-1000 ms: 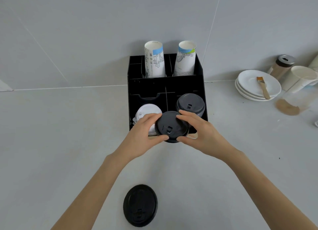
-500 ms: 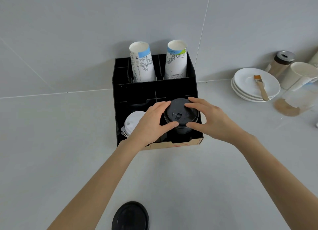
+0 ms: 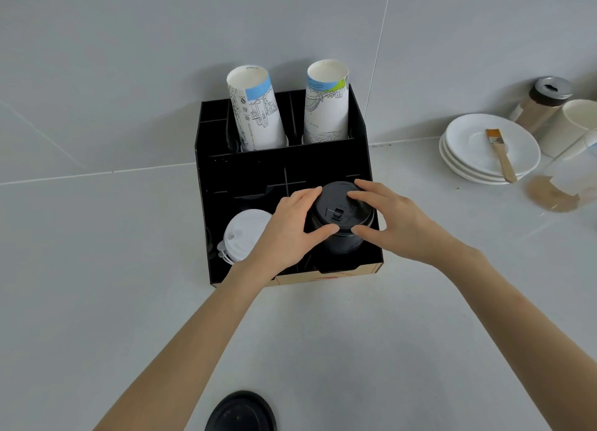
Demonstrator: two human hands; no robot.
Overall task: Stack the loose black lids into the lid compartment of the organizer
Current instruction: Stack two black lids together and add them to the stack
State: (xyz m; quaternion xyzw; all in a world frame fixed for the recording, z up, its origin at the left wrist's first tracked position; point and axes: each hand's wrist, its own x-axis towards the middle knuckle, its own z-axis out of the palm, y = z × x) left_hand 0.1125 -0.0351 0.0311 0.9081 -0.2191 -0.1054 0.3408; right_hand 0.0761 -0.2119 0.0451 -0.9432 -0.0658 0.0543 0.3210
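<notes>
A black organizer [image 3: 223, 230] stands against the wall. Its front right compartment holds a stack of black lids [image 3: 342, 248]. On top of that stack sits a black lid [image 3: 339, 209], gripped at its rim by my left hand [image 3: 290, 230] from the left and my right hand [image 3: 394, 217] from the right. A stack of white lids [image 3: 242, 233] fills the front left compartment, partly behind my left hand. One loose black lid [image 3: 240, 413] lies on the counter at the bottom edge of the view, partly cut off.
Two stacks of paper cups [image 3: 255, 111] [image 3: 326, 104] stand in the organizer's rear slots. To the right are stacked white plates [image 3: 465, 162] with a brush [image 3: 500, 154], a lidded jar [image 3: 542, 103], a white cup [image 3: 575, 124] and a clear container [image 3: 568, 185].
Both hands carried the black lid from in front of the organizer back and onto the black stack in the right compartment. The view shifted closer, and the loose lid slid toward the bottom edge.
</notes>
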